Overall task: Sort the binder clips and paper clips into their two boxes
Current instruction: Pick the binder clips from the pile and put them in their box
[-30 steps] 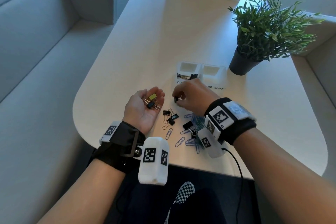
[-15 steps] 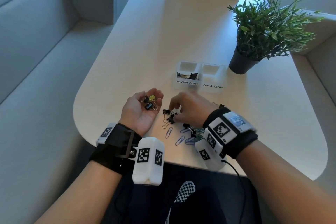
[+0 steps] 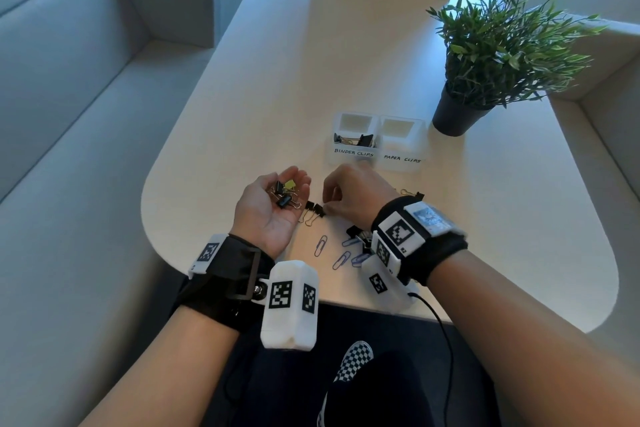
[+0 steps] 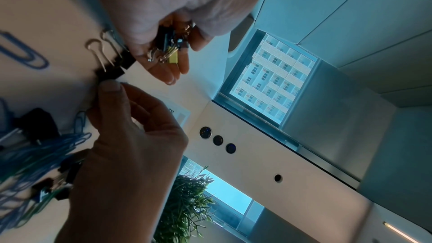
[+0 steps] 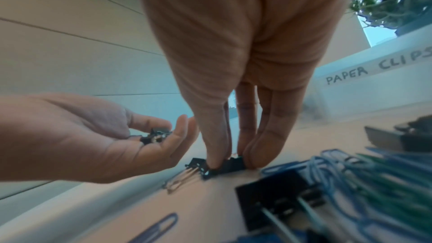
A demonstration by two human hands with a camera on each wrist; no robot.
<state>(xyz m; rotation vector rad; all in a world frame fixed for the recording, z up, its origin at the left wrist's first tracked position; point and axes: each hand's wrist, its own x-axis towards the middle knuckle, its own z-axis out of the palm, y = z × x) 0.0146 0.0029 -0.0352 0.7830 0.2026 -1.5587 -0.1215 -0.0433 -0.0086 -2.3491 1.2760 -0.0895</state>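
Note:
My left hand [image 3: 291, 184] lies palm up, cupped, carrying several binder clips [image 3: 285, 192], black ones and a yellow one [image 4: 173, 58]. Just right of it, my right hand [image 3: 329, 207] reaches down to the table and pinches a black binder clip [image 3: 316, 209] between thumb [image 5: 215, 154] and fingers; a second black clip lies against it. Blue paper clips [image 3: 321, 245] and more black binder clips [image 3: 353, 230] lie scattered under my right wrist. The binder clips box [image 3: 353, 151] holds a few clips. The paper clips box [image 3: 401, 158] beside it looks empty.
A potted plant [image 3: 457, 114] stands right of the two boxes. One more binder clip [image 3: 414, 193] lies beyond my right wrist. The table's rounded front edge [image 3: 166, 246] runs just below my left wrist, and grey benches flank the table.
My right hand has moved from beside my left fingertips back toward me and down onto the black clip on the table. My left hand has hardly moved.

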